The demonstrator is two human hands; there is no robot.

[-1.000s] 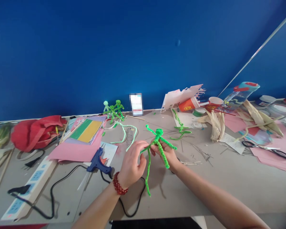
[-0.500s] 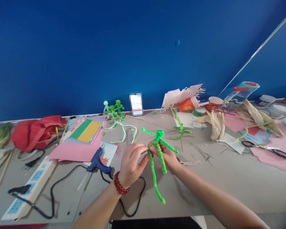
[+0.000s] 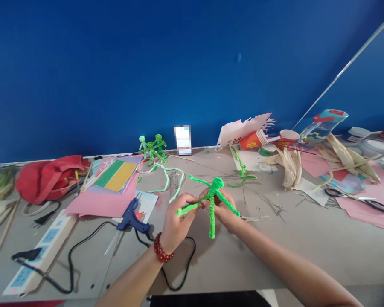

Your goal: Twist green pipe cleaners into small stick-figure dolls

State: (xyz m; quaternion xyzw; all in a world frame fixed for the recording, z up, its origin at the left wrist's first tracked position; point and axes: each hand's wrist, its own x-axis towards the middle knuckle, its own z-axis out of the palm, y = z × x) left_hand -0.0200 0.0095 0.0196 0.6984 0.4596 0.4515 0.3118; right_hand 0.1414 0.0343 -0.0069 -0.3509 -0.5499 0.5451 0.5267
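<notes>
We hold a green pipe-cleaner figure (image 3: 212, 199) in the air above the near middle of the table (image 3: 275, 256). Our left hand (image 3: 179, 217) pinches one of its arms between thumb and fingers, while our right hand (image 3: 222, 212) has its fingers pressed together around the torso, just below the round head. One leg hangs straight down, the other angles right. A red bead bracelet (image 3: 161, 248) circles our left wrist — just left of that hand lies a blue glue gun (image 3: 131, 219). A steel ruler (image 3: 174, 184) lies farther off, and three more pipe-cleaner figures (image 3: 152, 147) stand near the far edge.
</notes>
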